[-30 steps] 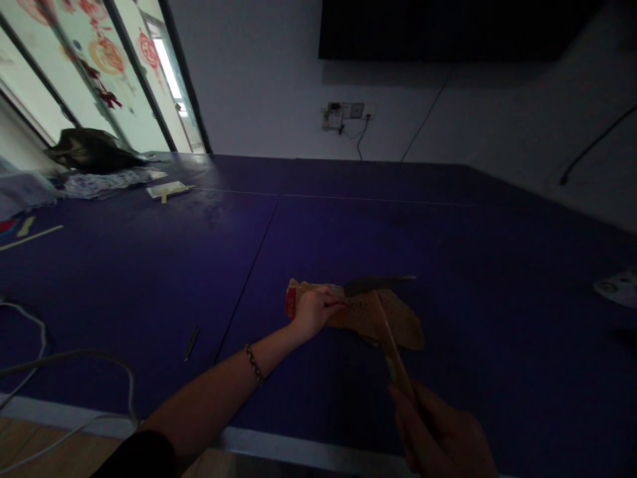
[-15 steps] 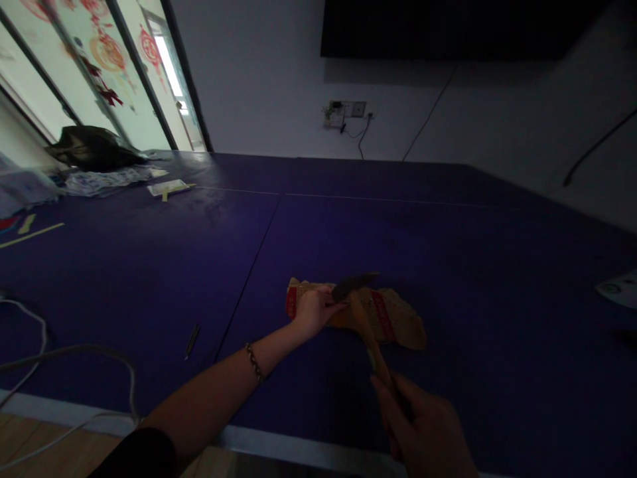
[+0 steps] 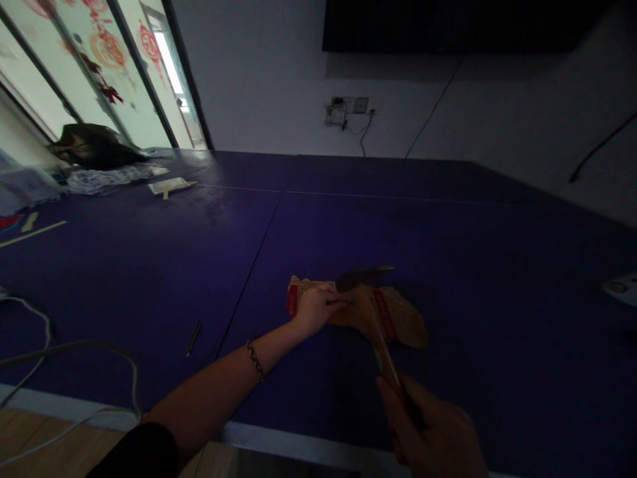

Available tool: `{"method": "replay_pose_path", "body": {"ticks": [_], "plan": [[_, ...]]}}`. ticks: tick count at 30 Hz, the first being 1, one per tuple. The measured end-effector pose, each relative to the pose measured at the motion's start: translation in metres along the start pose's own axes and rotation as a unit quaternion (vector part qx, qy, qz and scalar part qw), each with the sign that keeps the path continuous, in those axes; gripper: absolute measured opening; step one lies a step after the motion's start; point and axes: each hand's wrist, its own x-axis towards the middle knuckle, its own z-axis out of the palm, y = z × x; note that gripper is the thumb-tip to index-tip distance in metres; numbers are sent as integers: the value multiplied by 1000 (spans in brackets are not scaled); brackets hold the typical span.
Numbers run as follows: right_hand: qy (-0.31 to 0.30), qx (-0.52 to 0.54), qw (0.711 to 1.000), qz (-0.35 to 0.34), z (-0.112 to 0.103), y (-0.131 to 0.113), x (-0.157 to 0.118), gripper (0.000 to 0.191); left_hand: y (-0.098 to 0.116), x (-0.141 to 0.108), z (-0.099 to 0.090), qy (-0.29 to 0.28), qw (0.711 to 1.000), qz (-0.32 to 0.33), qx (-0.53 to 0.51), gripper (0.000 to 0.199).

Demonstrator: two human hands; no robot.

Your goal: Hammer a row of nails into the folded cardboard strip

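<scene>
The fingers of the right hand (image 3: 435, 428) grip a wooden-handled hammer (image 3: 379, 335), its dark head over a brown, red-banded piece (image 3: 407, 320) lying on the blue bench (image 3: 174, 265). The left hand (image 3: 313, 312) covers the piece's left part; whether it pinches anything, I cannot tell. Left of it lies a pen-like item (image 3: 193, 338).

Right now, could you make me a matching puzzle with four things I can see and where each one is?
1. Hammer
2. Left hand
3. Slim dark stick
4. Dark bag

A. Far left, near the glass panels
B. On the tan piece with red bands
C. Held in the right hand
D. On the blue table, apart from both hands

Pairs: 1-C, 2-B, 3-D, 4-A
</scene>
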Motion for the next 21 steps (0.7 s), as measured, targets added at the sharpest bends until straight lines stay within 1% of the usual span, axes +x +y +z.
{"method": "replay_pose_path", "body": {"ticks": [4, 10, 13, 17, 21], "plan": [[-16, -1, 1000, 2, 4, 2, 2, 34, -1, 1, 0, 2, 1000, -9, 7, 13], [8, -7, 1000, -13, 3, 5, 3, 35, -3, 2, 1, -12, 1000, -15, 11, 11], [3, -9, 1000, -12, 6, 6, 5, 38, -1, 2, 0, -5, 999, -24, 26, 11], [4, -19, 1000, -11, 7, 9, 5, 39, 1, 2, -1, -10, 1000, -11, 18, 14], [9, -38, 999, -35, 4, 10, 4, 42, -1, 2, 1, -16, 999, -22, 24, 12]]}}
